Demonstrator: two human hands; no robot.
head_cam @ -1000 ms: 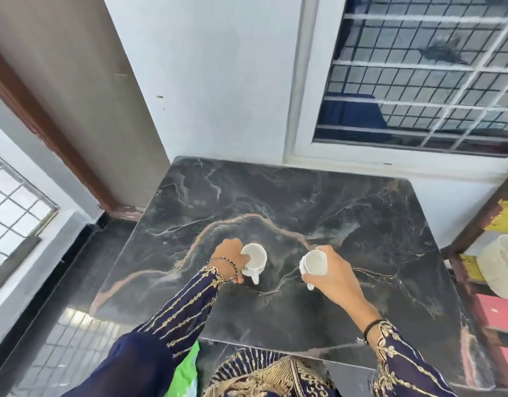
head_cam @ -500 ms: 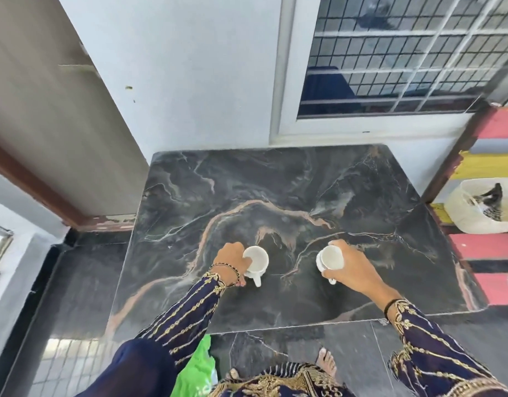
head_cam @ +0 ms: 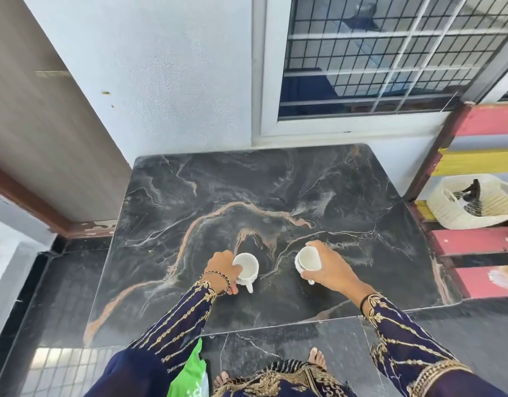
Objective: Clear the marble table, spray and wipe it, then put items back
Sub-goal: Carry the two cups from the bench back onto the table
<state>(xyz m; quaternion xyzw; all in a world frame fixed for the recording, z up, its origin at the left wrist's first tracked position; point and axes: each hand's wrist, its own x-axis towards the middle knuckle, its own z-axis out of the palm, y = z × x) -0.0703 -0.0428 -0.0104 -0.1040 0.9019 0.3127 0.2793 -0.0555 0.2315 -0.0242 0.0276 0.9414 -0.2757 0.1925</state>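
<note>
The dark marble table (head_cam: 218, 202) with tan veins fills the middle of the view. Two white cups are over its near half. My left hand (head_cam: 222, 266) grips the left white cup (head_cam: 247, 267), whose handle points toward me. My right hand (head_cam: 328, 266) holds the right white cup (head_cam: 307, 260), tilted with its mouth facing left. Both cups look empty. I cannot tell whether either cup touches the marble.
A white wall and a barred window (head_cam: 390, 53) stand behind the table. A coloured shelf (head_cam: 482, 167) with a white basket (head_cam: 473, 202) is at the right. A green object (head_cam: 189, 371) is by my left side, and bare feet show on the dark floor.
The view has tilted down and back, showing more floor and the shelf. Both hands still hold their cups at about the same spots over the table.
</note>
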